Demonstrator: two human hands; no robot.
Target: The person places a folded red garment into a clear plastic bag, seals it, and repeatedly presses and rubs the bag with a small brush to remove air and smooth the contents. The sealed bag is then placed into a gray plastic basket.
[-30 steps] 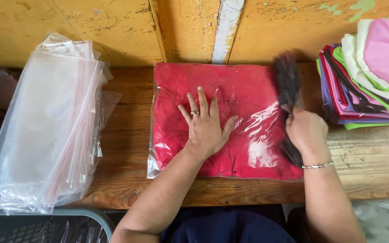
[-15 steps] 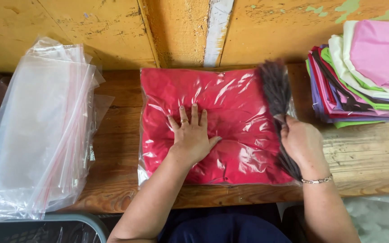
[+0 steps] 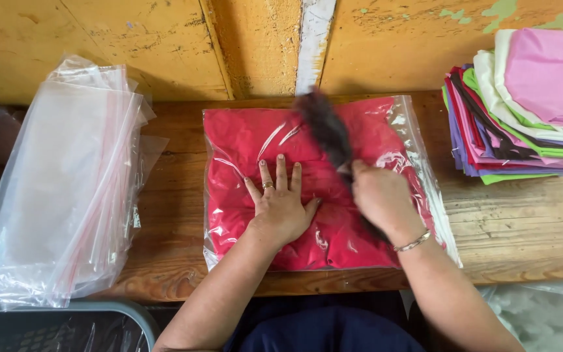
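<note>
My left hand (image 3: 281, 207) presses flat on the bagged red cloth (image 3: 307, 182) on the table (image 3: 503, 228); my right hand (image 3: 380, 195) grips a dark brush (image 3: 324, 127) over it.

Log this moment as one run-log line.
left hand: flat on bagged red cloth | right hand: grips dark brush over bag | empty bags left | folded cloths right
</note>
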